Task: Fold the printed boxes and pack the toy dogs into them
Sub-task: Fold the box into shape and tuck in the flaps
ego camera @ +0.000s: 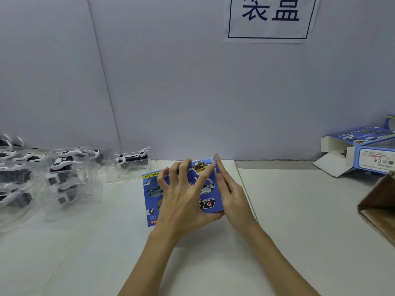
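Pale grey partition walls at the back, with a white paper sign [269,18] bearing two large dark characters at upper right; below, a white surface [299,221] spread across the lower half of the frame.

Centre frame, on that surface: a blue printed box [152,199], still fairly flat, lettering upside down to the camera. Probably light, thin card; stiff along the panels, weak at the creases; glossy print likely a little slippery; best taken at the edges and corners, with pressure along the fold lines rather than mid-panel, lest the card dent.

Left hand [181,195] laid over the top face, fingers spread and arched, fingertips pressing near the far edge, thumb seemingly under the near edge. Right hand [229,195] flat against the right side panel, fingers straight and together, pointing away from the camera; pressing, not pinching. Both forearms reaching up from the bottom edge, converging on the box.

Mid left of frame: toy dogs [62,165] in clear plastic shells, black and white, stacked loosely; shells probably crackly and slick, light to lift. Right edge: more printed boxes [367,152], one with open flaps; lower right, a corner of a brown carton [378,201].
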The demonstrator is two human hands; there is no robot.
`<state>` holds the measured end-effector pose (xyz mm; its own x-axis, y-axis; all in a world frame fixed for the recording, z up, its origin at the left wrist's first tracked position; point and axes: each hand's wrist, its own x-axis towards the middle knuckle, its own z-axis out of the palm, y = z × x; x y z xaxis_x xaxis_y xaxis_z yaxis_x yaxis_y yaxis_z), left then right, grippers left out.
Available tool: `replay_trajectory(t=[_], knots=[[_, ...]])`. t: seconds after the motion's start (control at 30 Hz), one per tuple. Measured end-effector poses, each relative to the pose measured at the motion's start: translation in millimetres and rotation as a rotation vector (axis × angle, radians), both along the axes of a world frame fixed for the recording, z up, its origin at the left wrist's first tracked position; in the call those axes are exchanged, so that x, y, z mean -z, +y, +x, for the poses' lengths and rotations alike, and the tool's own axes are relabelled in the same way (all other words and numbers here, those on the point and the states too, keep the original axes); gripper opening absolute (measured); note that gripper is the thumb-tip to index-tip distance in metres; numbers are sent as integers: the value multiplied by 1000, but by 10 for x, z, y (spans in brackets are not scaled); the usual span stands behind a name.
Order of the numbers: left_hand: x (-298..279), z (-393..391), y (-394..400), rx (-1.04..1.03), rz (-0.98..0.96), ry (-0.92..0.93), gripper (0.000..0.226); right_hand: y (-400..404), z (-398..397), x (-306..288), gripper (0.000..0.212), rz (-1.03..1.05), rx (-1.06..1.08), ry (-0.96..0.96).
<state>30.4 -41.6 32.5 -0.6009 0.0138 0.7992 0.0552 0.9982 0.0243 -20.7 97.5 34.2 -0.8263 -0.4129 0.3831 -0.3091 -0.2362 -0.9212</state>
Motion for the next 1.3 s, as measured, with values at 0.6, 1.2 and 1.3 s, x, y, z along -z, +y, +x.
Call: replay_trajectory(t=[0.6, 1.2, 1.3], knots=[[31, -31, -11, -56, 65, 66, 105, -100, 66, 146, 60, 33, 163, 177], [-29, -63, -116, -216, 212, 168, 98, -172, 133, 168, 53, 26, 178, 177], [-28, -66, -112, -215, 205, 169, 98, -178, 140, 162, 47, 13, 167, 187]])
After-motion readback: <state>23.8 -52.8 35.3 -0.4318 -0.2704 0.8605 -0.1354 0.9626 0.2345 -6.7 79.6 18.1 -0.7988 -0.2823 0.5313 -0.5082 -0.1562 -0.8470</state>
